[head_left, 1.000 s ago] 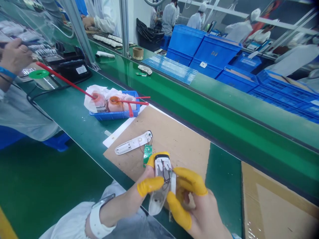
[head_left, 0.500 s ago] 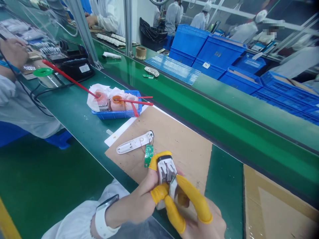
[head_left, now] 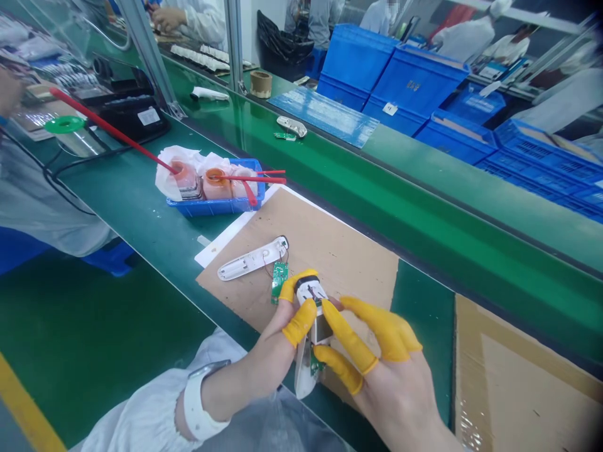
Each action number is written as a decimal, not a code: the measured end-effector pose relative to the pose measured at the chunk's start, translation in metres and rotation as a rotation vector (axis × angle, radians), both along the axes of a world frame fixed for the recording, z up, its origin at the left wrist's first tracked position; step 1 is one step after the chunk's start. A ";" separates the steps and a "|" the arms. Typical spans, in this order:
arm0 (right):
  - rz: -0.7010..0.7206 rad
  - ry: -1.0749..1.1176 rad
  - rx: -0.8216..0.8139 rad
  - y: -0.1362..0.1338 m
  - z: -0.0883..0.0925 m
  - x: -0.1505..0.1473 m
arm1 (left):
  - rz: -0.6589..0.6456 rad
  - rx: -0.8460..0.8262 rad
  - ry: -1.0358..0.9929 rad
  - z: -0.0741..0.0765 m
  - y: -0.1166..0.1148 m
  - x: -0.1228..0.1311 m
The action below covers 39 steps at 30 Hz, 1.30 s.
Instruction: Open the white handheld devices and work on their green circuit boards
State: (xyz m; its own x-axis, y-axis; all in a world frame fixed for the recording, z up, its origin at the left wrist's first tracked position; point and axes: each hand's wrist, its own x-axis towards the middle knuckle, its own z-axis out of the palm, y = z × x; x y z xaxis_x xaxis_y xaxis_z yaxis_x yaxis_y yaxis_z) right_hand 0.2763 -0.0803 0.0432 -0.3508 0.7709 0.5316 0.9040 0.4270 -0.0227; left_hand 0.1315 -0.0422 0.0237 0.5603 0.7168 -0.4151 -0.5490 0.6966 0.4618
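Head view: left hand [head_left: 269, 348] grips the shell [head_left: 303, 375] between thumb and fingers; right hand [head_left: 394, 375] grasps the board [head_left: 315, 363] over it.

White casing [head_left: 304, 379] partly hid. behind fingers [head_left: 351, 339] of R hand [head_left: 398, 380], co-worker's hand [head_left: 8, 93] blurred + cut off @ L edge, crate [head_left: 436, 88] print too sm. to read

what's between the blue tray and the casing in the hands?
Head view: from the blue tray to the casing, a strip of white sheet, then cardboard bearing an open white shell and a green circuit board.
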 end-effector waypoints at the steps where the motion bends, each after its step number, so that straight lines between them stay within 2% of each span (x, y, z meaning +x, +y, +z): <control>1: 0.031 -0.011 -0.003 0.002 0.002 0.001 | 0.008 -0.039 0.005 0.000 0.000 0.001; 4: 0.096 0.043 -0.046 0.006 0.004 0.005 | 0.007 -0.070 -0.005 0.003 -0.002 0.000; 13: 0.147 0.179 -0.202 0.003 0.008 0.013 | -0.111 -0.026 -0.049 0.012 0.000 -0.001; 22: 0.103 0.207 -0.176 0.003 0.006 0.012 | -0.115 -0.126 0.121 0.024 0.007 0.007; 32: 0.081 0.124 -0.146 0.007 0.012 0.010 | -0.120 -0.126 0.057 0.017 0.005 0.007; 35: 0.047 0.085 -0.132 0.011 0.015 0.004 | -0.117 -0.082 0.110 0.019 0.002 0.006; 39: -0.004 0.090 -0.094 0.013 0.015 -0.002 | -0.094 0.072 0.175 0.017 0.001 0.006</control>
